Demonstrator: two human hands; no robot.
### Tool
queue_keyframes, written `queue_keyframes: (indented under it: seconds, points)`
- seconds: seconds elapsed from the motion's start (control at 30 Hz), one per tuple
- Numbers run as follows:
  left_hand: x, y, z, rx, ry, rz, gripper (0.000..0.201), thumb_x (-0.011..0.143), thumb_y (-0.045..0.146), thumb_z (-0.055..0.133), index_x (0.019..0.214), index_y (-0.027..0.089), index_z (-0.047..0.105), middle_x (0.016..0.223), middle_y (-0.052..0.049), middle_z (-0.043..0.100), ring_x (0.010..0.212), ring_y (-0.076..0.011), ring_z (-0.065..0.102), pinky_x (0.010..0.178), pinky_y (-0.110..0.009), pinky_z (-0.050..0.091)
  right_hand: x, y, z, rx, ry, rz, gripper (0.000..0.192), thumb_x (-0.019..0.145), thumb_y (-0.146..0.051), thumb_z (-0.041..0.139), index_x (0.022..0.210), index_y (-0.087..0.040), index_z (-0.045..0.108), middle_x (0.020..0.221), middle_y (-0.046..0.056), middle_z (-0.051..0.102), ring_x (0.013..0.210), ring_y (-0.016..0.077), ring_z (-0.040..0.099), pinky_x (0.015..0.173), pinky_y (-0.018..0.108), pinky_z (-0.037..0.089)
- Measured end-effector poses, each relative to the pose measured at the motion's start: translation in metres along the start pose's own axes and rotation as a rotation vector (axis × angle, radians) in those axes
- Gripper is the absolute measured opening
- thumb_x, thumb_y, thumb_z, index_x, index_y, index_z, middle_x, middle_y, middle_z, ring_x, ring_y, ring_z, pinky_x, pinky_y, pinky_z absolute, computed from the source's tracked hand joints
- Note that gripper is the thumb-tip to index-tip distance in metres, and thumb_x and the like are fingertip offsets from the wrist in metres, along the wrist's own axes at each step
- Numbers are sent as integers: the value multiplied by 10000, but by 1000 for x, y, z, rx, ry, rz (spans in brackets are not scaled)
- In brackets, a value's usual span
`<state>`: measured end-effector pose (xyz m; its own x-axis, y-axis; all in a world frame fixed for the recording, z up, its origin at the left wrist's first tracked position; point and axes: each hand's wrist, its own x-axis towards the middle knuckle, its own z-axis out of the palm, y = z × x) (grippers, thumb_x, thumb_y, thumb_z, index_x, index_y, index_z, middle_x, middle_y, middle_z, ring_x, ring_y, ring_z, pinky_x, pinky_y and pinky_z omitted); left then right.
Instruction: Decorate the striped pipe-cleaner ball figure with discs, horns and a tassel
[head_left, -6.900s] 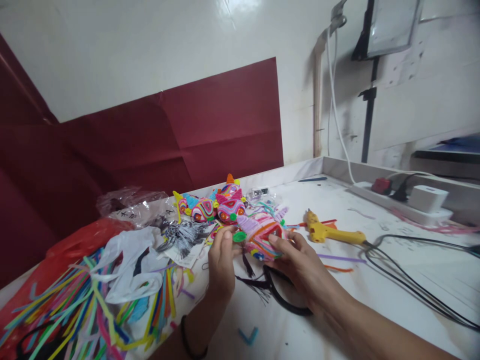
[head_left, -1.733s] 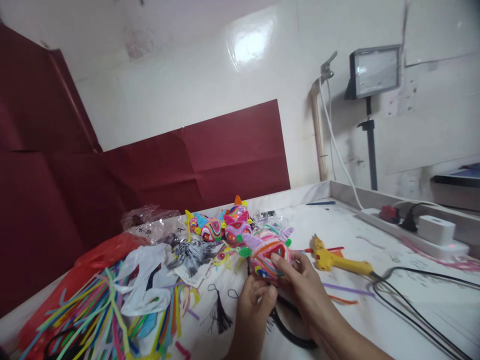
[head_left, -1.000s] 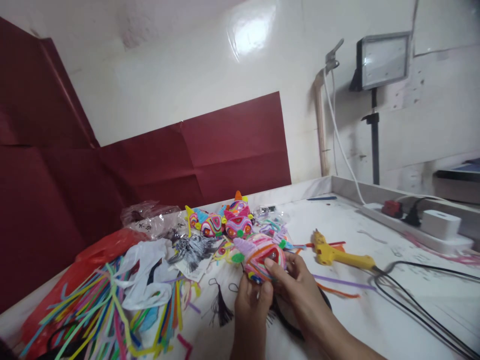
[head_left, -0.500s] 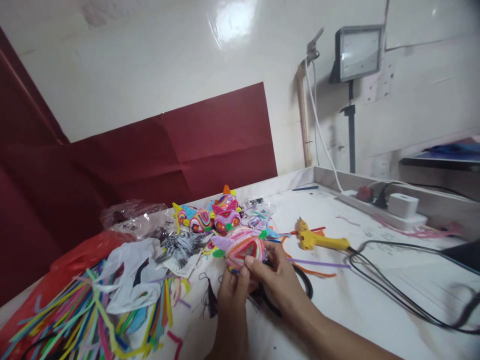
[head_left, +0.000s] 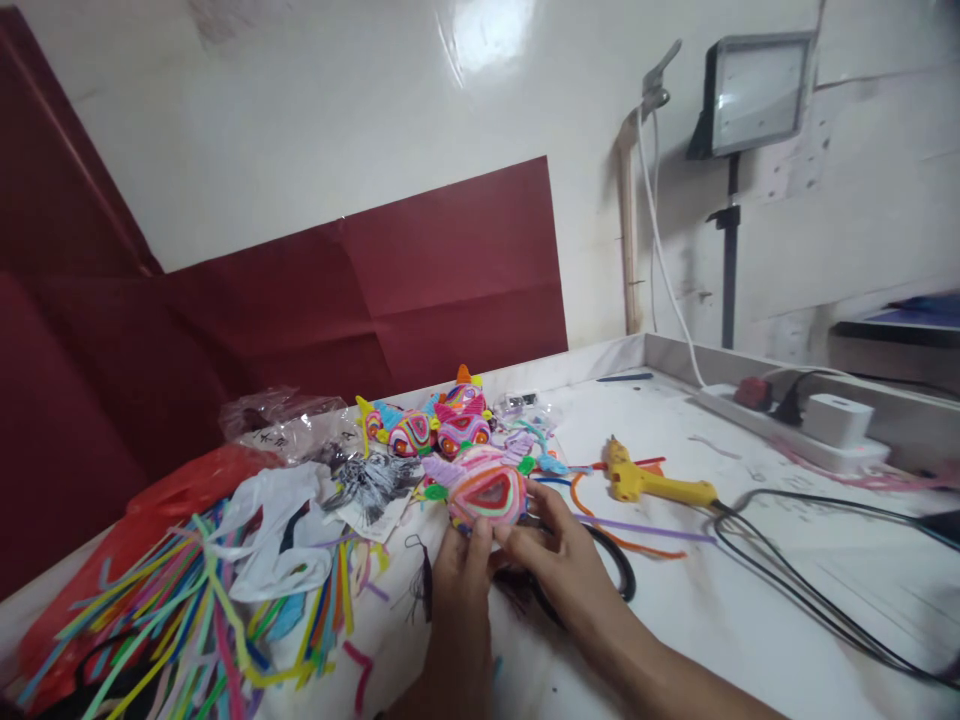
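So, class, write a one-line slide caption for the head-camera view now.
Left hand and right hand hold a striped craft piece, a yellow glue gun lying nearby.

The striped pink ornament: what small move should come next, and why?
Perhaps tilt the striped ornament upward slightly: the left hand meets its lower edge and the right hand its lower right side, so both can steer it, while its underside is hidden from view.

Bare left hand [head_left: 463, 572] low centre, pointing upward, thumb beside bent fingers. Bare right hand [head_left: 556, 560] close by, index finger uppermost, thumb angled inward (thumb tips very near each other). Bare right forearm [head_left: 664, 672] slants in from lower right.
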<state>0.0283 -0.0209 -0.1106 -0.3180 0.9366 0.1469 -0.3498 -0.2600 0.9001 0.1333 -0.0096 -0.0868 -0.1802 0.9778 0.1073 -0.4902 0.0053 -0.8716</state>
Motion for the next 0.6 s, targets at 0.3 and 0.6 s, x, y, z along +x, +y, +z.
queue_keyframes:
  seconds: [0.3, 0.6]
  points:
    - [11, -2, -7, 66, -12, 105, 552, 694, 500, 805, 1106, 147, 706, 1120, -159, 745, 1108, -327, 673, 1002, -429, 498, -4, 2, -1, -68, -11, 56, 818, 561, -415, 842, 1257, -152, 501, 874, 55, 737, 764, 211, 673, 740, 328, 534]
    - [12, -4, -5, 16, 126, 54, 602, 605, 526, 842, 1043, 133, 716, 1024, -157, 765, 980, -319, 717, 843, -375, 566, 0, 18, -6, -123, 21, 38, 859, 553, -426, 841, 1307, -170, 520, 1272, 151, 605, 986, 282, 668, 831, 397, 554]
